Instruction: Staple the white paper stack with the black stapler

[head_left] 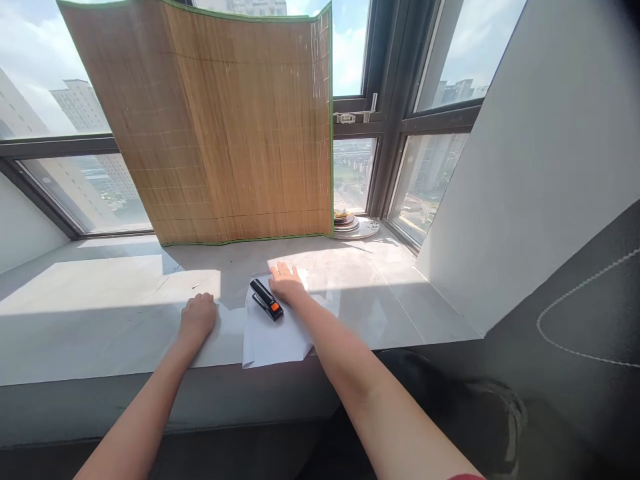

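White paper (275, 343) lies on the windowsill, its near edge hanging over the sill's front edge. A black stapler with an orange mark (267, 299) rests at a slant on the paper. Just right of the stapler, my right hand (287, 281) lies with its fingers spread over the paper's far part. My left hand (199, 312) rests on the sill to the left of the paper, its fingers curled in, and nothing shows in it.
A bamboo mat with green edging (250, 133) stands against the window behind the sill (125, 333). Stacked plates (363, 229) sit in the far right corner. A slanting white wall (525, 167) bounds the right side. Something dark is below the sill.
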The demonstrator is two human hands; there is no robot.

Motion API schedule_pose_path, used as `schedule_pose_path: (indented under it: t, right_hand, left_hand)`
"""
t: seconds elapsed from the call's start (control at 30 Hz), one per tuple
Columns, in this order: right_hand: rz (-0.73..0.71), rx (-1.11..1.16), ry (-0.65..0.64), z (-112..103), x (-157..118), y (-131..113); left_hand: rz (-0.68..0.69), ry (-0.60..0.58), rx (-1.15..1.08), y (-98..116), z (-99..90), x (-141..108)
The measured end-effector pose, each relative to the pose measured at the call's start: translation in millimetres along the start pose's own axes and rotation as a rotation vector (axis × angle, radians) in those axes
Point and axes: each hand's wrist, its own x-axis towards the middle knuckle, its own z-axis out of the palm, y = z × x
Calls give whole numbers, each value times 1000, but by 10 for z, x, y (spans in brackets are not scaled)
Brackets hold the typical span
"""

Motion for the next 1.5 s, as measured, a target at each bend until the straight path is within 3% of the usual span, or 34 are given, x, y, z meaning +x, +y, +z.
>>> schedule_pose_path:
  t: [0.1, 0.17, 0.3, 0.37, 0.53, 0.67, 0.77, 0.87, 0.93, 1.0, 1.1, 1.17, 1.23, 1.37, 1.5]
  right_hand:
    - [-79, 23, 6, 187, 146, -408]
    - [-118, 26, 19, 226, 174, -542]
    - [-322, -25, 194, 171, 74, -549]
    - [-455, -75, 183, 127, -15, -488]
    - [-544, -110, 98, -21, -264, -191]
    - [-574, -74, 106, -270, -557, 324]
    - [-504, -65, 132, -466, -794, 742]
    - [-424, -66, 152, -572, -931, 957]
    - [-398, -81, 158, -593, -945, 963]
    - [-377, -100, 158, -597, -917, 905]
    - [-341, -97, 145, -608, -861, 817]
    - [-312, -55, 152, -623, -846, 796]
    - [-259, 26, 217, -640, -854, 802]
    - [-171, 281, 342, -684, -947, 827]
    - [-210, 434, 139, -745, -1118, 809]
  left_hand:
    - [-10, 8, 62, -3, 72, -27]
    - [-1, 12, 85, 41, 90, -27]
    - [29, 30, 108, 52, 88, -22]
    - [24, 44, 102, 36, 84, -28]
    - [28, 53, 66, 38, 64, -53]
    - [31, 48, 52, 42, 42, -73]
    - [36, 54, 37, 7, 32, -84]
    - [57, 86, -5, 24, 20, -91]
    - [54, 109, -98, 161, 11, -110]
    - [77, 128, -271, 445, 12, -153]
    - [346, 139, -588, 1051, 57, -238]
    - [537, 112, -681, 1417, 110, -272]
    - [575, 58, -683, 1647, 163, -271]
    - [616, 4, -623, 1728, 221, -221]
    - [580, 18, -618, 1695, 217, -204]
